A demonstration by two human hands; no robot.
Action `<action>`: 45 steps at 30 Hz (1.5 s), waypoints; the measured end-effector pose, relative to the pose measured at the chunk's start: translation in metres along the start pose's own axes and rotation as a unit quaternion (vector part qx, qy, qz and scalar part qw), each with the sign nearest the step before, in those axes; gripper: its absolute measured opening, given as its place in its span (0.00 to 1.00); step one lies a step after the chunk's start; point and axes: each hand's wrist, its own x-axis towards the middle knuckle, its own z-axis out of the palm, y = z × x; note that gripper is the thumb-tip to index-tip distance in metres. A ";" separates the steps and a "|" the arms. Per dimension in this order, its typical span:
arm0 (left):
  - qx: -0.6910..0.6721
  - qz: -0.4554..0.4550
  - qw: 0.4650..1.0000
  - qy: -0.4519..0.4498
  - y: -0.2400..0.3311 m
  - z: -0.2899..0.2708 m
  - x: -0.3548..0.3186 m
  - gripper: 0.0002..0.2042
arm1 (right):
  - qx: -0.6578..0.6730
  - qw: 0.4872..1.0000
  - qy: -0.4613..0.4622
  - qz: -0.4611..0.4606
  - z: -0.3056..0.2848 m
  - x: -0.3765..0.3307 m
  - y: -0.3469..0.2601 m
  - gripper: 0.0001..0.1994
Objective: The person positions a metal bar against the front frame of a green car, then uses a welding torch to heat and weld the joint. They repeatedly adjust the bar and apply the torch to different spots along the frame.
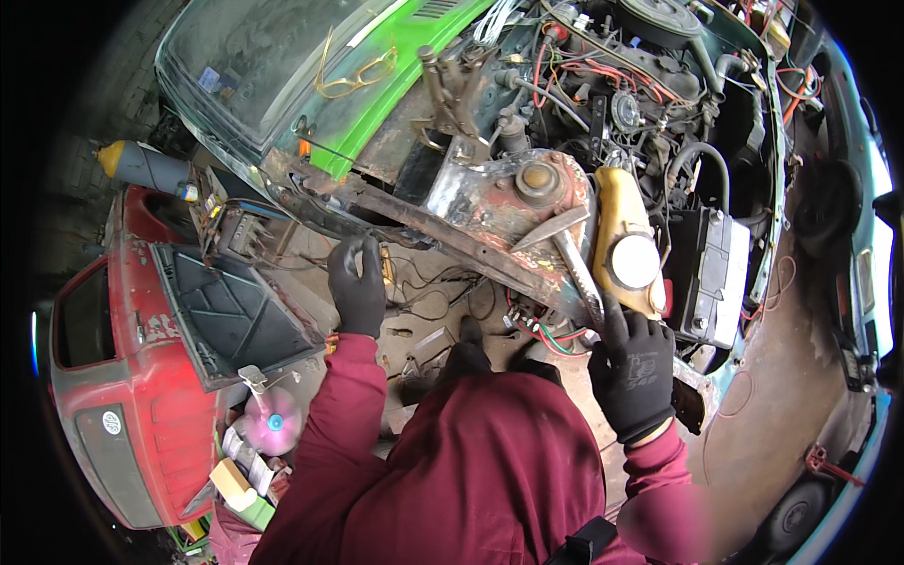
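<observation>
My right hand (633, 369), in a black work glove, is closed around the lower end of a chipping hammer (576, 264). Its pointed metal head rests over the worn, rust-patched inner wing (490, 202) of the car, beside a round strut mount (538, 182). My left hand (358, 287), gloved alike, is raised just outside the rusty wing rail (452, 243). Its fingers are curled, thumb and fingertips close together; whatever they may hold cannot be made out. Locking clamps (452, 94) grip the metal panel further up.
A yellowed plastic tank with white cap (636, 261) and a battery (708, 278) sit right of the hammer. Safety glasses (358, 71) lie on the green-edged body. Cables (433, 282) trail on the floor. A red car body (151, 358) stands left, near a gas cylinder (146, 168).
</observation>
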 end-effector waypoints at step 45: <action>-0.101 -0.006 0.987 -0.126 -0.079 0.050 0.067 0.22 | -0.026 0.991 -0.091 -0.096 -0.006 0.162 -0.168 0.33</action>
